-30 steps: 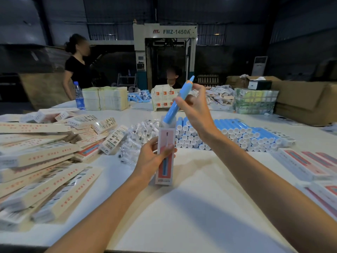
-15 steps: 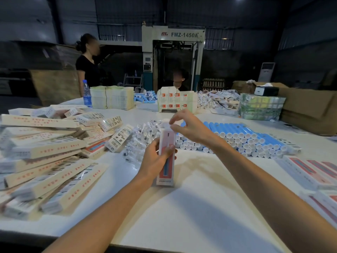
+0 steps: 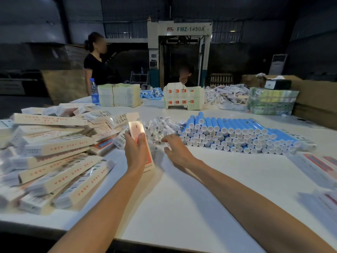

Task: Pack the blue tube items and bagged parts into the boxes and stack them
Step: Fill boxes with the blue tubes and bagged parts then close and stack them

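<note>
Grips a long narrow box (image 3: 135, 129) low down in the left hand (image 3: 135, 154), thumb across the pink front and fingers wrapped behind. Holds it tilted away over the near centre of the white table (image 3: 182, 198), top flap (image 3: 133, 115) open. Cannot tell whether the lower end touches the table.

Reaches with the right hand (image 3: 176, 147) to the near edge of the heap of clear bagged parts (image 3: 160, 127), just right of the box. Fingers loosely bent against the bags, too blurred to tell whether pinching 1.

Right of that heap, touching it: a stack of blue tubes (image 3: 237, 132), white caps facing near, several layers high.

Left of the box: a loose pile of closed boxes (image 3: 54, 152), cream sides with red print and barcodes.

Near right edge: flat boxes (image 3: 313, 165), pink fronts up.

Along the far side, left to right: a water bottle (image 3: 94, 92), bundled flat cartons (image 3: 119, 94), a smaller heap of tubes (image 3: 152, 93), a block of carton blanks (image 3: 184, 97) and green-wrapped bundles (image 3: 271, 101).

Beyond the table: 1 standing person (image 3: 95, 66) at left, 1 seated person (image 3: 185, 75) and a machine (image 3: 182, 52) marked FMZ-1450A.
</note>
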